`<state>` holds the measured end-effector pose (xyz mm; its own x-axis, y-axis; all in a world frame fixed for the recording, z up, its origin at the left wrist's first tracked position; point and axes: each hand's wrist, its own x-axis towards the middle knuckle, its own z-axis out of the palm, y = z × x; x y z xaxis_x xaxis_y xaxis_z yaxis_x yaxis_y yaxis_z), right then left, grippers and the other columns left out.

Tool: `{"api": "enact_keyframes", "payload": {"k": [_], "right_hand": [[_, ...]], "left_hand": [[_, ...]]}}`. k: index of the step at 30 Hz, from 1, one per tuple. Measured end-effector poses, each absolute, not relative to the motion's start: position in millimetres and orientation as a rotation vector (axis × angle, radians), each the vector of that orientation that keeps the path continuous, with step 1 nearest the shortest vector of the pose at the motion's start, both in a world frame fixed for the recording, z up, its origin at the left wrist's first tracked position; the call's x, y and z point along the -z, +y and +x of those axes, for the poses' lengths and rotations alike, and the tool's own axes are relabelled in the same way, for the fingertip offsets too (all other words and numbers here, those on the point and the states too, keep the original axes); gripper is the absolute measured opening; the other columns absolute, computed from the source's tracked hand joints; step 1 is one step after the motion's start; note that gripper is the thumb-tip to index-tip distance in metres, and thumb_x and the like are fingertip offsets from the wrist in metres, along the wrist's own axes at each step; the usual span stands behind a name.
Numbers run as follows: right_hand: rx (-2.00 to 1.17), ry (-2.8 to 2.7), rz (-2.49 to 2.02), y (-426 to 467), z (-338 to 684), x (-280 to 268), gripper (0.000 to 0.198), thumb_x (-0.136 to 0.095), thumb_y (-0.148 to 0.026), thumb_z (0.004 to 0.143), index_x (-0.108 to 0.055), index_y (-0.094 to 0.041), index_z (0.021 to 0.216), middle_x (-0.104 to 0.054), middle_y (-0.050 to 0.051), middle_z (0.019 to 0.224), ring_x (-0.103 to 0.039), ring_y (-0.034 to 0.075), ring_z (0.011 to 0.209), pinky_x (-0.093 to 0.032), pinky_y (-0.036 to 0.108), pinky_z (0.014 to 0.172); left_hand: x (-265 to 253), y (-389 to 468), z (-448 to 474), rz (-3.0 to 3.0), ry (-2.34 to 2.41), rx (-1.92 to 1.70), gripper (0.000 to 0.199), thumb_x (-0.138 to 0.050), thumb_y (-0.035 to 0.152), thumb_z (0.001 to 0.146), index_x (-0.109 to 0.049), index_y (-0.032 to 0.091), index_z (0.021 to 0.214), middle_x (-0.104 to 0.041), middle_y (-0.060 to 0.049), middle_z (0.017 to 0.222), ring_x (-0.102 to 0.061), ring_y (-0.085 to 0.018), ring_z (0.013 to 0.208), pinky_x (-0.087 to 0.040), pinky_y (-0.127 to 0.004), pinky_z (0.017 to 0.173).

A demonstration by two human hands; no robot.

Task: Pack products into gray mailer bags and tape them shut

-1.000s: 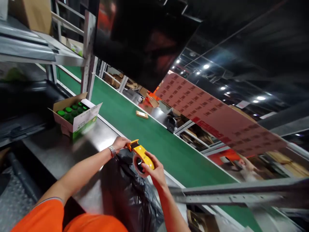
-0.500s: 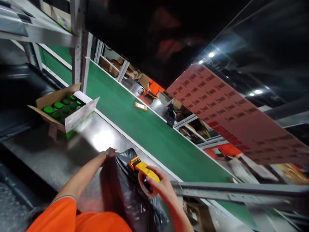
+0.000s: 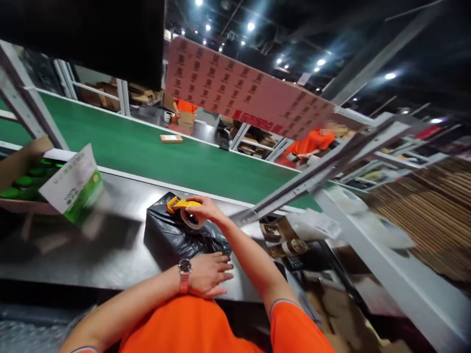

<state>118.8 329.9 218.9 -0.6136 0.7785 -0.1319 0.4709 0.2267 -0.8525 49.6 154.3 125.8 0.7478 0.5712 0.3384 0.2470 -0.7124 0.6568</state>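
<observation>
A parcel wrapped in black plastic [image 3: 162, 234] lies on the metal worktable [image 3: 121, 264]. My right hand [image 3: 208, 210] grips a yellow tape dispenser [image 3: 181, 203] with a roll of tape on it, low over the parcel's top; whether it touches the plastic is hard to tell. With fingers spread, my left hand [image 3: 209, 274] is at the parcel's near side, wearing a wristwatch [image 3: 184, 266]. Its palm faces down, and contact with the black plastic is unclear.
An open carton [image 3: 73, 189] of green-capped containers stands at left. Beyond the worktable runs a green conveyor belt [image 3: 136, 152] carrying a small box [image 3: 171, 139]. A slanting metal post [image 3: 294, 181] rises at right. People in orange work across the belt.
My left hand has moved from the parcel's far left to its near side, fingers now spread. The parcel appears turned and flat on the table. The view has swung right.
</observation>
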Motion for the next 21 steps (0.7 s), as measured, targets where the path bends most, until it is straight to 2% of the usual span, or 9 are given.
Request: {"api": "enact_keyframes", "payload": {"k": [3,7,11,15,18,21], "right_hand": [[-1.270,-2.211,-1.135,327.8,121.1,-220.5,0.055,-0.089,-0.046,0.077,-0.086,-0.020,0.125,-0.085,0.005,0.119,-0.075,0.028,0.111,-0.059,0.042,0.105],[-1.266,-2.201,-1.132,310.9,160.8,-229.2,0.057,-0.088,-0.045,0.078,-0.086,-0.018,0.128,-0.084,0.005,0.114,-0.074,0.026,0.102,-0.061,0.039,0.096],[-1.330,-2.072,-1.231,267.4,257.8,-236.8,0.064,-0.090,-0.049,0.075,-0.086,-0.019,0.131,-0.084,0.005,0.102,-0.073,0.024,0.087,-0.061,0.036,0.080],[-1.354,-1.870,-1.402,205.7,367.1,-228.3,0.058,-0.087,-0.042,0.073,-0.088,-0.021,0.127,-0.084,0.003,0.092,-0.072,0.022,0.074,-0.060,0.035,0.069],[-1.398,-1.641,-1.566,164.5,414.7,-196.8,0.052,-0.085,-0.034,0.065,-0.089,-0.020,0.115,-0.087,0.007,0.091,-0.077,0.026,0.075,-0.064,0.038,0.071],[-1.518,-1.423,-1.532,140.0,423.4,-148.4,0.051,-0.082,-0.029,0.058,-0.088,-0.020,0.108,-0.090,0.012,0.098,-0.083,0.032,0.086,-0.068,0.045,0.081]], "left_hand": [[-98.8,165.3,72.7,2.426,0.857,-0.513,0.076,-0.065,0.064,0.105,-0.065,0.018,0.165,-0.053,-0.020,0.178,-0.044,-0.042,0.171,-0.031,-0.062,0.145],[-79.5,174.6,49.9,2.409,1.077,-0.427,0.073,-0.063,0.055,0.109,-0.057,0.017,0.171,-0.045,-0.018,0.184,-0.039,-0.037,0.175,-0.031,-0.058,0.146],[-82.9,165.8,39.3,2.386,1.210,-0.428,0.067,-0.060,0.049,0.111,-0.058,0.017,0.170,-0.048,-0.018,0.182,-0.042,-0.036,0.173,-0.035,-0.057,0.145],[-84.8,165.4,43.8,2.416,1.200,-0.380,0.069,-0.063,0.046,0.110,-0.057,0.014,0.170,-0.047,-0.019,0.183,-0.040,-0.037,0.174,-0.035,-0.057,0.146],[-79.3,161.1,45.7,2.463,1.213,-0.337,0.067,-0.065,0.043,0.109,-0.058,0.014,0.169,-0.046,-0.020,0.183,-0.041,-0.037,0.174,-0.037,-0.060,0.144],[-72.7,148.4,29.8,2.518,1.230,-0.390,0.054,-0.063,0.041,0.110,-0.071,0.015,0.157,-0.063,-0.021,0.171,-0.055,-0.039,0.164,-0.046,-0.061,0.139]]}}
